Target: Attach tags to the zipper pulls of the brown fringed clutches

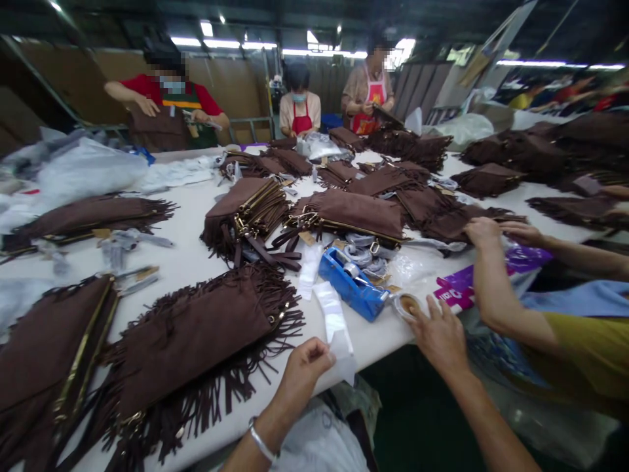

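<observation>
My left hand [305, 364] is closed, thumb and fingertips pinching a small translucent slip [343, 354] at the table's front edge. Behind the slip lies a strip of white labels [330, 307]. My right hand [442, 339] rests at the table edge with its fingers apart, its thumb against a roll of clear tape [405, 304]. A blue tape dispenser [352, 283] stands between the two hands. Left of my left hand lies a dark brown fringed bag [191, 341] with gold-coloured hardware.
Another brown bag [46, 341] lies at front left, and several more are heaped mid-table [358, 211]. At right a co-worker's hands [491, 231] touch a brown bag above purple plastic packaging [521, 259]. Several people work across the table. White plastic wrapping [88, 170] is piled at left.
</observation>
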`<state>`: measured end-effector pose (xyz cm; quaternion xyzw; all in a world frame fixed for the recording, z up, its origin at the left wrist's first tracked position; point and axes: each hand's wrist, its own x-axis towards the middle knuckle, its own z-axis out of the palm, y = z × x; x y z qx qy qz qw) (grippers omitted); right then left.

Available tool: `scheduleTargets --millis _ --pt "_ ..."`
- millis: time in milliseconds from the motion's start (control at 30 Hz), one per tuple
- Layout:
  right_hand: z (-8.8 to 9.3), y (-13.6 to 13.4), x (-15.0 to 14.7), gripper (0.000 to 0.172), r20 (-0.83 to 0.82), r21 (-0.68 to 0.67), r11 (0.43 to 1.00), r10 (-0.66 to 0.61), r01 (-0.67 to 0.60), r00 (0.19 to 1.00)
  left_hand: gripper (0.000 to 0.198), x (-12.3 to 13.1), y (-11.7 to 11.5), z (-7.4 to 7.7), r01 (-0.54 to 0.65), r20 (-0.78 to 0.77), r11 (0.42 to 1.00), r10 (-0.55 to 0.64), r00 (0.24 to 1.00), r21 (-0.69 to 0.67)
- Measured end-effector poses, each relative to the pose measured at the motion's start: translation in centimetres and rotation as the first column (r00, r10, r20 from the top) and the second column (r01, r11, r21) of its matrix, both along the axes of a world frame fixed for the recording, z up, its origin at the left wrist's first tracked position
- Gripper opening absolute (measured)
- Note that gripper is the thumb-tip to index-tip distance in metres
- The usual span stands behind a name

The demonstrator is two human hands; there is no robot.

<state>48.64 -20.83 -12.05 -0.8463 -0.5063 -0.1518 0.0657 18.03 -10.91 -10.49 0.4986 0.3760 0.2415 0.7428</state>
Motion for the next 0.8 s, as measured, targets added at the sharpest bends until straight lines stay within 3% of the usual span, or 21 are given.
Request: scheduleTargets --millis 100,167,200,267,333,400,533,600,667,700,800 --pt "3.1 0.5 -2.1 0.045 -0.121 0.212 0.977 0.039 -0.013 0.992 0.018 -2.2 -0.1 0.7 -0.065 -0.004 0.997 0.066 0.998 0.033" --pt "5.3 1.0 -5.8 0.044 -0.352 0.32 0.947 0.133 -0.015 0.927 0.017 -3.8 -0.4 1.4 -0.112 -0.031 0.989 0.115 0.993 0.095" --pt "6.1 1.3 -8.2 0.039 -0.519 0.306 0.952 0.191 -0.028 0.833 0.016 -4.7 -0.6 1.8 -0.138 -0.054 0.979 0.147 0.988 0.149" --pt "6.9 2.2 -13.6 0.035 -0.83 0.202 0.972 0.234 -0.118 0.506 0.013 -6.3 -1.2 2.6 -0.187 -0.112 0.94 0.227 0.968 0.287" --pt "6.8 3.3 -19.0 0.037 -0.946 0.182 0.956 0.234 -0.231 0.224 0.012 -7.9 -2.0 3.5 -0.208 -0.169 0.876 0.307 0.937 0.434" --pt "6.3 4.4 -23.2 0.032 -0.959 0.242 0.923 0.275 -0.299 0.072 0.011 -9.7 -2.9 4.2 -0.196 -0.222 0.813 0.367 0.903 0.549" --pt "6.0 6.1 -28.2 0.025 -0.947 0.319 0.85 0.306 -0.42 -0.1 0.003 -14.5 -4.6 5.5 -0.208 -0.276 0.754 0.461 0.844 0.622" --pt "6.4 6.7 -29.8 0.025 -0.955 0.295 0.8 0.259 -0.523 -0.143 0.032 -17.3 -5.1 6.2 -0.258 -0.247 0.75 0.488 0.837 0.609" --pt "6.9 7.3 -31.4 0.025 -0.959 0.282 0.727 0.199 -0.626 -0.201 0.062 -20.0 -5.2 6.5 -0.298 -0.184 0.796 0.45 0.874 0.527" --pt "7.1 7.6 -32.3 0.026 -0.958 0.283 0.69 0.17 -0.666 -0.231 0.066 -21.2 -5.1 6.5 -0.3 -0.147 0.843 0.4 0.904 0.447" --pt "7.4 8.5 -34.9 0.026 -0.963 0.266 0.609 0.144 -0.747 -0.226 0.043 -24.2 -4.6 5.4 -0.268 -0.087 0.945 0.288 0.954 0.185"
